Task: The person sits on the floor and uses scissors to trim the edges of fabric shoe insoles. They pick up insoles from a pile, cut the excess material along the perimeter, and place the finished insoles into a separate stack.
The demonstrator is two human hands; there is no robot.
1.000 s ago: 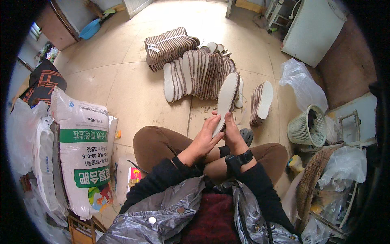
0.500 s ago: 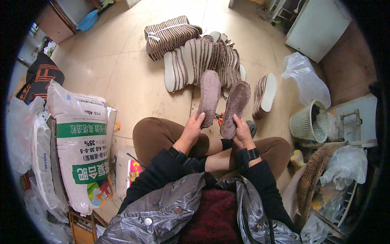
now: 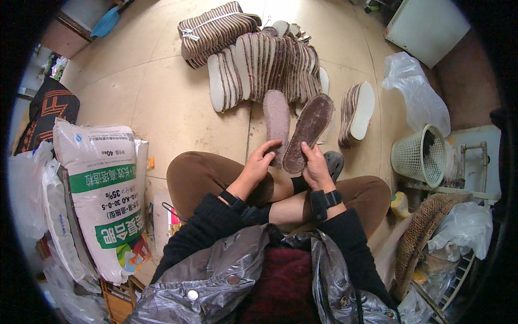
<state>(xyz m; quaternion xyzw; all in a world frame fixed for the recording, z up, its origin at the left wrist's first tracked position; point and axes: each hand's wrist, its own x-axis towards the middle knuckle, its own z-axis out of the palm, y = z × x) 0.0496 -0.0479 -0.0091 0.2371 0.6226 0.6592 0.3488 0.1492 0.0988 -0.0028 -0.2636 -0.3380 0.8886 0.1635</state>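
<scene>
In the head view, the landmark is the long loose row of brown-and-white striped, shoe-shaped insoles [image 3: 276, 67] on the beige tiled floor [image 3: 156, 97]. Nearer the person than this row, the left hand [image 3: 260, 161] has its fingers half curled, thumb and fingertips pinching the lower edge of a pale pinkish-brown, fuzzy insole [image 3: 277, 116]. Beside it, also on the person's side of the row, the right hand [image 3: 317, 168] is closed on the lower end of a darker brown, fuzzy insole [image 3: 312, 125], thumb on its face. This insole leans to the right; whether the lower ends touch cannot be told.

Behind the row and to its left lies a striped insole bundle tied with white cord [image 3: 216, 33]. Right of the row stands a short stack of white-faced insoles [image 3: 360, 112]; farther right are a crumpled clear plastic bag [image 3: 414, 92] and a pale green lattice plastic basket [image 3: 413, 157].
</scene>
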